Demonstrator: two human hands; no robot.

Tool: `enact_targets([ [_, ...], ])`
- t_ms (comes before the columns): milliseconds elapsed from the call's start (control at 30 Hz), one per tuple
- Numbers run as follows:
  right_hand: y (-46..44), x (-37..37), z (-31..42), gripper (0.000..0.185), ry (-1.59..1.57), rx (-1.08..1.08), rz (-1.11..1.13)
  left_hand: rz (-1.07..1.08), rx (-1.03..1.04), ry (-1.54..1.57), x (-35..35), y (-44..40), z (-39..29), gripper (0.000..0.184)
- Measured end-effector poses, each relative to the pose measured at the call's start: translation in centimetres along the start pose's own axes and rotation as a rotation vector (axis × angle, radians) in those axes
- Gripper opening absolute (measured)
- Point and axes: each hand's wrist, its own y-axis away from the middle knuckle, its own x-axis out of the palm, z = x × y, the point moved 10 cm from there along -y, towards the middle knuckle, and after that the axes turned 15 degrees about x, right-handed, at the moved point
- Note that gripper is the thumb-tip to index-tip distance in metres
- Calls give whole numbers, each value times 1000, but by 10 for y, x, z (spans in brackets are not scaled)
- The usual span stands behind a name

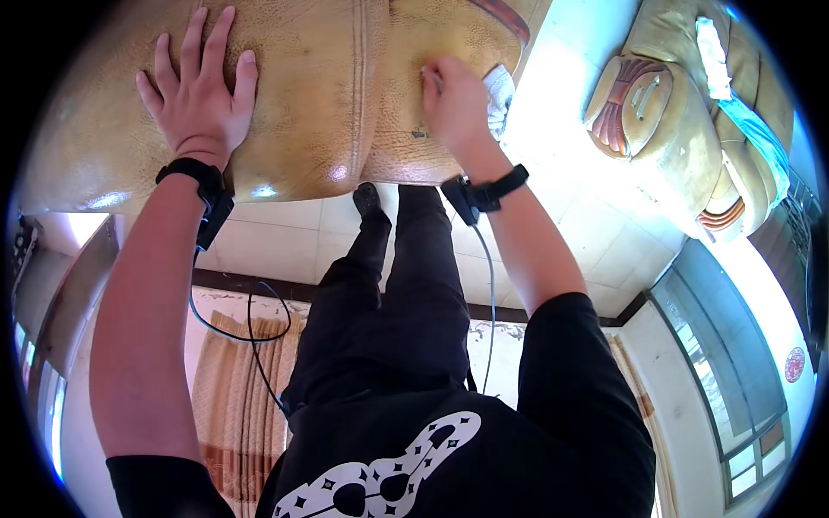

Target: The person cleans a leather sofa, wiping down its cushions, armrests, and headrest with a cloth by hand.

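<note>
My left hand (194, 104) lies flat with fingers spread on a tan leather sofa cushion (298, 95). On the same sofa, across a stitched seam, my right hand (458, 108) is closed, its fingers curled down at the leather. A small greyish bit shows between its thumb and fingers, too little to name. A crumpled white-grey cloth (498, 97) sits against the right side of that hand, near the sofa's edge; whether the fingers grip it is hidden. Just below the fingers, the leather has a small dark worn mark (420, 135).
A tan armchair (656, 112) with a blue and white cloth strip (756, 142) stands at the right. Pale floor tiles (276, 233) lie under my legs. Cables (490, 293) hang from the black wrist straps. Behind me are a curtain (237, 406) and a window (721, 337).
</note>
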Motion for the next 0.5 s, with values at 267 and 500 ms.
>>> enact_targets([
  [267,23,13,9,16,33,-78,43,-94,-38,97,22,11,17,60],
  [500,13,-8,-24,14,-61,99,-121,-94,-39,61,21,10,16,58],
])
